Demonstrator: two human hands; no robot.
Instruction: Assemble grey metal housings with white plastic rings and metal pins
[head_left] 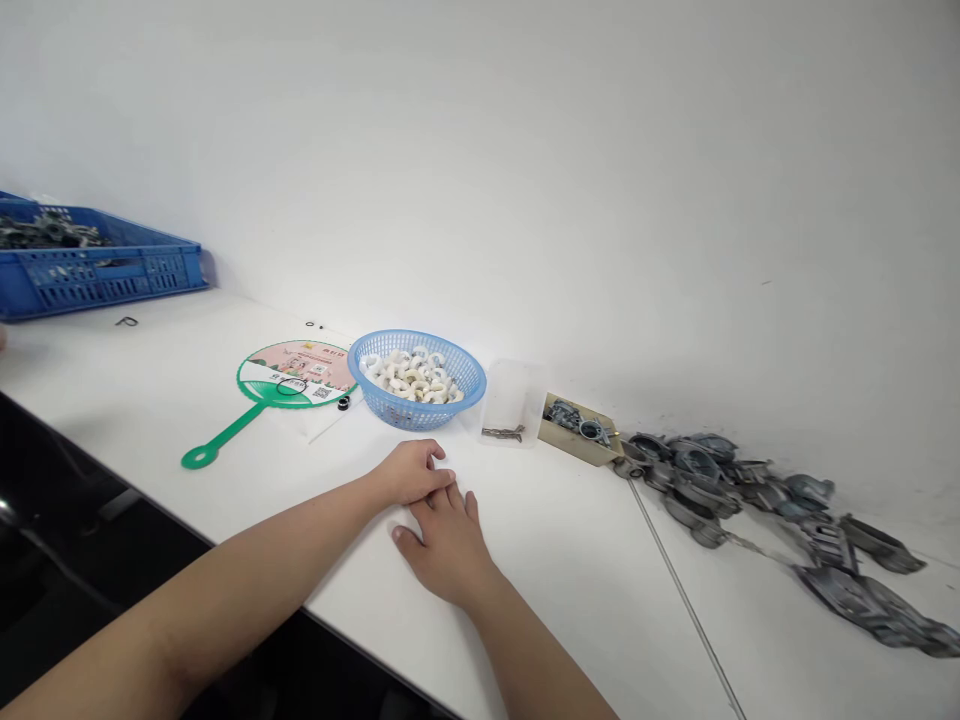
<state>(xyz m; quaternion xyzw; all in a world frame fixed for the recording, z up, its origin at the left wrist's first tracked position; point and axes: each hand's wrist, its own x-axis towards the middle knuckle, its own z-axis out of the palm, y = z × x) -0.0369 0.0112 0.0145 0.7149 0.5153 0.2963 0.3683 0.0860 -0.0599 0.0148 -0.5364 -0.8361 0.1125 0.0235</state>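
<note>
Head view shows both hands meeting on the white table [585, 560], just in front of the blue basket [420, 412] filled with white rings [412, 378]. The left hand [411, 472] is curled, fingers bent inward, and I cannot tell if something small is inside it. The right hand [448, 545] lies flat and open, palm down, its fingertips touching the left one, with nothing visible in it. The basket is near but not touching them. I think the risk is this: the hands are close to the table's front edge, so a small ring slipping from curled fingers could roll over it. A careless forward reach could also push the light basket against the clear container [512, 405] beside it.
</note>
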